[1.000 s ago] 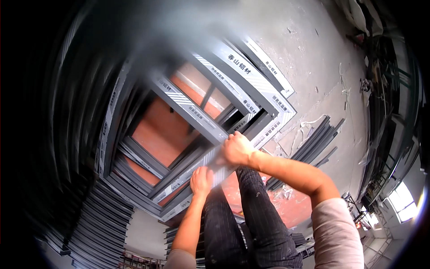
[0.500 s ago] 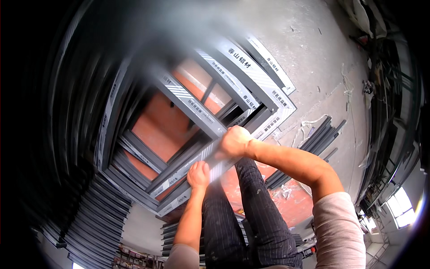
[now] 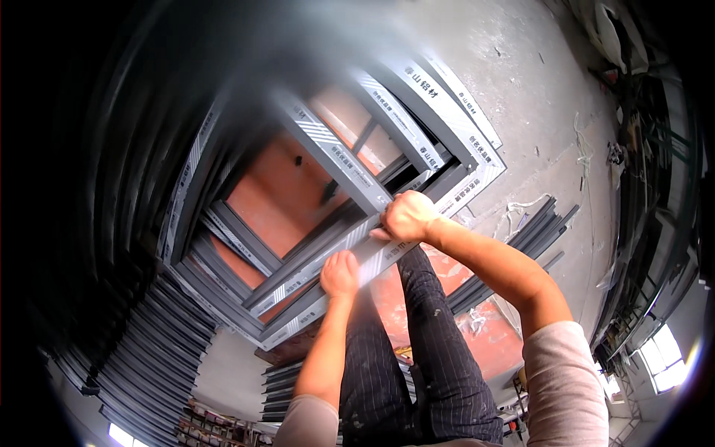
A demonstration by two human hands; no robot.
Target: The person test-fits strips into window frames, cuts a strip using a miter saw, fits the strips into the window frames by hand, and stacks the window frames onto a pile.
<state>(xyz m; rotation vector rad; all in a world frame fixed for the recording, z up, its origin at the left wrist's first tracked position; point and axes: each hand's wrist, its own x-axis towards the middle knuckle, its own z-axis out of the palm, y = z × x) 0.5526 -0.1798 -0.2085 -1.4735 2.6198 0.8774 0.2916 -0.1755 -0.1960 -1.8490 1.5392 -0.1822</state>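
Note:
Grey aluminium frames (image 3: 350, 170) with white printed film lie stacked in front of me, their openings showing an orange-red surface. On the near bar (image 3: 313, 309) of the outer frame rests my left hand (image 3: 340, 276), its fingers curled over the inner edge and their tips hidden. Farther right along that side, my right hand (image 3: 408, 217) is closed at the near corner of an inner frame. Its thumb points left, and what lies under its palm is hidden. Both hands are a short gap apart, above my knees.
Several dark profiles (image 3: 514, 253) lie on the floor at the right, beside white strips (image 3: 518, 212). Stacked dark bars (image 3: 160, 335) stand at the lower left. More material (image 3: 633, 186) lines the right wall. Pale concrete floor (image 3: 514, 82) extends behind the frames.
The frames and both hands appear slightly farther right and higher in view. The right hand stays at the inner frame's corner, with the blur beneath it gone. The left hand remains on the near bar.

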